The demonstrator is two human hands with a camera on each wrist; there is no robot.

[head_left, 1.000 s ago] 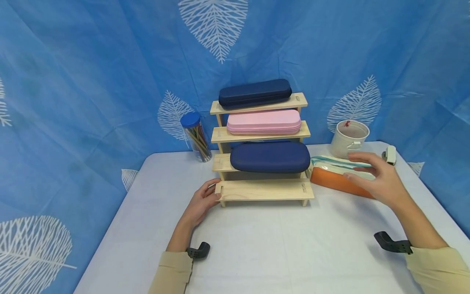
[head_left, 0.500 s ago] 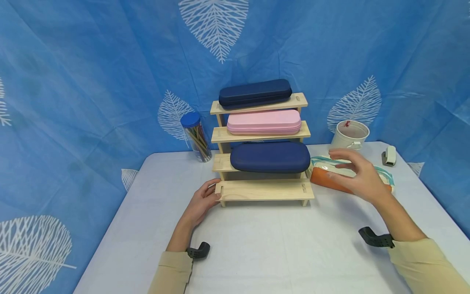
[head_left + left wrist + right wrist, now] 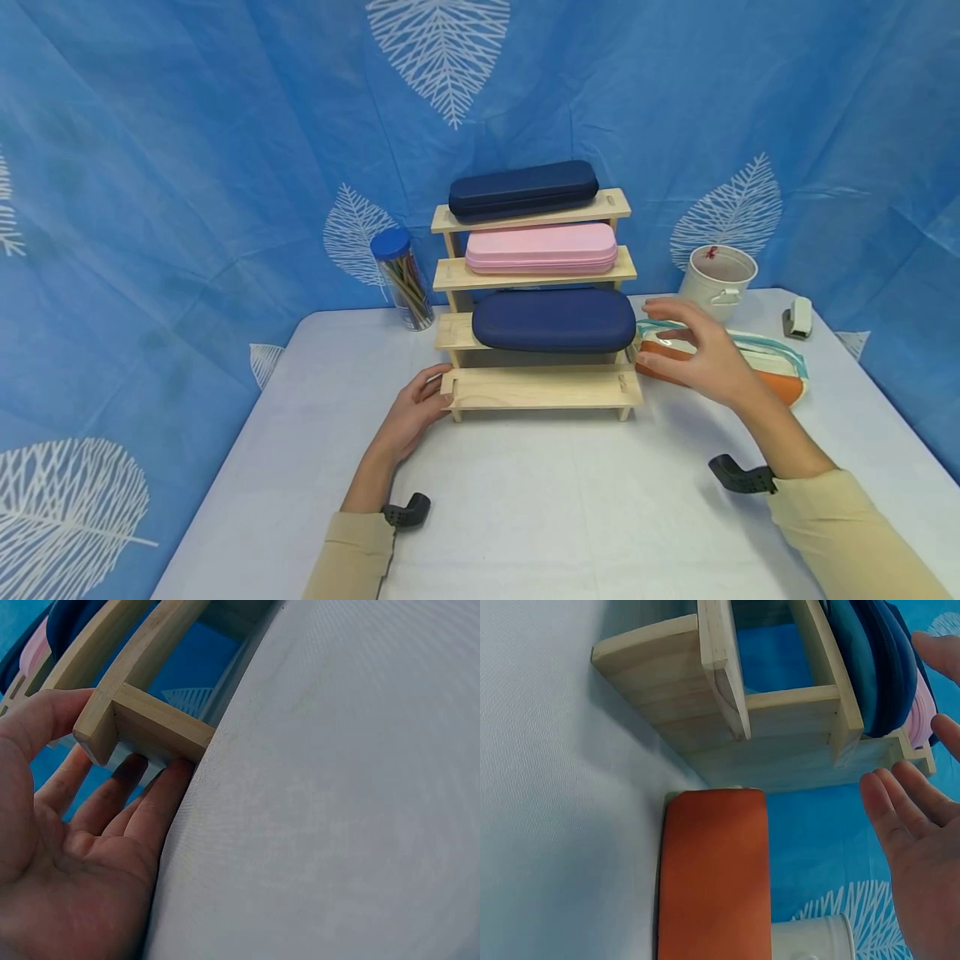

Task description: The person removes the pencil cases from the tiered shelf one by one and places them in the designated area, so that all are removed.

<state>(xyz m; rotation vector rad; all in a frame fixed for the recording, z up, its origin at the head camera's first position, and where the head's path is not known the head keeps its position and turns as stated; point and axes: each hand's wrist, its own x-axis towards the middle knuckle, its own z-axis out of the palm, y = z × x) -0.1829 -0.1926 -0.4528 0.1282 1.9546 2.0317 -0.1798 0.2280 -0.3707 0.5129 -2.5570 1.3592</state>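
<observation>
A four-tier wooden shelf rack (image 3: 542, 388) stands at the table's back, its lowest tier bare. My left hand (image 3: 415, 412) grips the left end of that tier; in the left wrist view the thumb lies along the board's end and the fingertips meet the side panel (image 3: 154, 724). My right hand (image 3: 701, 354), fingers spread and loosely bent, hangs in the air beside the rack's right side, holding nothing. Nearest to it are a navy pencil case (image 3: 553, 320) on the second tier and an orange-and-white pencil pouch (image 3: 780, 385) on the table, partly hidden behind the hand.
A pink pencil case (image 3: 542, 248) and another navy case (image 3: 523, 190) lie on the upper tiers. Left of the rack stands a clear tube of pencils (image 3: 405, 283) with a blue lid. A white pot (image 3: 712, 283) and a small stapler (image 3: 798, 318) are at the back right.
My right hand has moved left, from over the middle of the orange-and-white pouch to beside the rack. The stapler and the pouch's right end have come into view. My left hand keeps its place.
</observation>
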